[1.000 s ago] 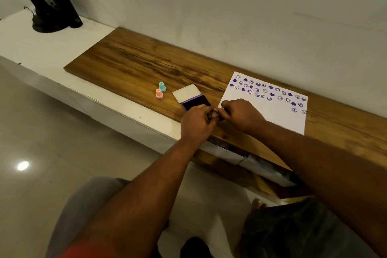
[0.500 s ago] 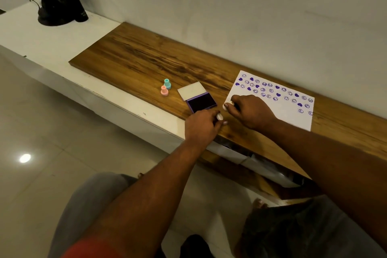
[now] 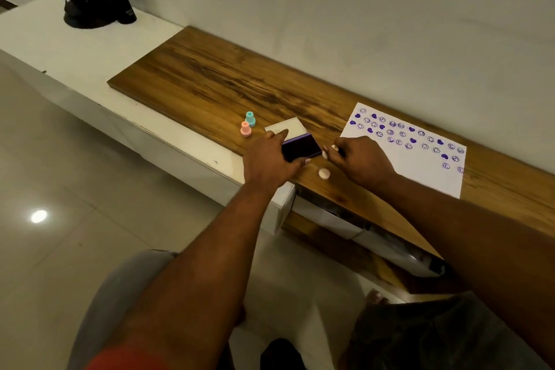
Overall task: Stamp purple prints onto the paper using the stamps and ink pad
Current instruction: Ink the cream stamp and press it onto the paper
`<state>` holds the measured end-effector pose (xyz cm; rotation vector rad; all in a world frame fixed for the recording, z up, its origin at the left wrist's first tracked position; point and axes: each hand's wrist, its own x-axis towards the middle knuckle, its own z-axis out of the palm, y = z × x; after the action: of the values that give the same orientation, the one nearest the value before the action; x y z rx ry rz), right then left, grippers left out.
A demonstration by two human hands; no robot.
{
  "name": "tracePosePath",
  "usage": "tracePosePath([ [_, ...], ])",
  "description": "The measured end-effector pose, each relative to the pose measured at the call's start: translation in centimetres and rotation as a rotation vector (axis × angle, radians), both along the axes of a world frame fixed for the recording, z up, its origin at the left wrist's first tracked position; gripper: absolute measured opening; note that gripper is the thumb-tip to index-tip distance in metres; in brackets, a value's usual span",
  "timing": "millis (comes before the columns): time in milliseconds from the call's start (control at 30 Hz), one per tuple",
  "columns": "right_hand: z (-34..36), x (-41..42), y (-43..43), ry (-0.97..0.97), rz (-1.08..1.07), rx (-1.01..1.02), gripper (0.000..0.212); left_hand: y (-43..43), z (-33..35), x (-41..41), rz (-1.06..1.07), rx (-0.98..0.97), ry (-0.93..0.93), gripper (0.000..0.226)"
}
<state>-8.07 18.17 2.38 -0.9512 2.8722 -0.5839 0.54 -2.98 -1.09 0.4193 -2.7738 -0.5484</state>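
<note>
Lying open on the wooden board (image 3: 210, 84), close to its front edge, is the ink pad (image 3: 303, 149): a dark purple rectangle in a purple-rimmed tray, with its pale lid (image 3: 289, 126) flipped back flat on the far side. The paper (image 3: 420, 171) lies to the right of the pad, apart from it. The sheet is white, and its far half carries rows of purple prints, round smiley faces mixed with solid hearts (the near half is plain white).

The left hand (image 3: 267, 159) is over the left end of the pad, fingers mostly straight and spread. The forefinger reaches out onto the lid and the thumb lies along the pad's near edge. The hand rests on the pad rather than grips it.

The right hand (image 3: 363, 161) is just right of the pad, knuckles up, fingers curled in. The fingertips pinch a small white stamp (image 3: 330, 150), held just beside the pad's right edge. Whether its face touches the ink cannot be told. The back of the hand overlaps the paper's left margin.

A whitish round piece (image 3: 324, 173) lies loose on the board between the two hands, touching neither. A teal stamp (image 3: 250, 119) and a pink stamp (image 3: 246, 128) stand upright side by side, left of the lid. A dark lamp base (image 3: 84, 9) stands on the white ledge (image 3: 60, 48), far left.
</note>
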Motion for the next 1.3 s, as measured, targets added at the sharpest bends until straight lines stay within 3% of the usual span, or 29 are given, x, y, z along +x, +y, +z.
tracePosePath([
  [167,-0.3,0.1,-1.1,-0.003,-0.013,0.007,0.043,0.0,-0.7,-0.7,-0.009,0.042,-0.07,0.077],
  [267,0.9,-0.1,-2.1,0.061,0.085,0.119,0.037,0.1,-0.8,-1.1,0.032,0.094,-0.075,0.073],
  [367,4.9,-1.1,-4.4,0.25,0.131,0.067,0.036,0.2,-1.0,-1.1,0.058,0.126,-0.077,0.074],
  [467,8.9,-2.1,-7.3,0.566,0.011,-0.128,0.041,0.4,-1.1,-1.2,0.074,0.173,-0.082,0.078],
  [500,8.9,-2.0,-8.2,0.581,-0.036,-0.154,0.041,0.4,-1.0,-1.2,0.084,0.186,-0.09,0.078],
  [567,6.3,-0.9,-9.5,0.359,-0.05,0.011,0.041,0.3,-0.5,-1.2,0.115,0.184,-0.108,0.068],
  [633,2.0,0.7,-9.4,0.11,-0.002,0.382,0.041,0.3,-0.4,-1.2,0.135,0.153,-0.1,0.051],
  [767,-0.4,-0.8,-9.5,0.123,0.084,0.598,0.034,0.7,-0.5,-1.1,0.151,0.128,-0.101,0.048],
  [1033,-0.7,-1.5,-9.0,0.07,0.032,0.502,0.043,1.1,-0.4,-1.2,0.128,0.151,-0.096,0.059],
  [1200,2.1,-2.1,-3.7,0.074,-0.103,-0.075,0.047,2.0,0.2,-0.9,0.082,0.166,0.087,0.084],
  [1300,1.8,-3.0,3.7,0.079,-0.249,-0.079,0.054,4.3,1.9,-1.8,0.025,0.13,0.193,0.08],
])
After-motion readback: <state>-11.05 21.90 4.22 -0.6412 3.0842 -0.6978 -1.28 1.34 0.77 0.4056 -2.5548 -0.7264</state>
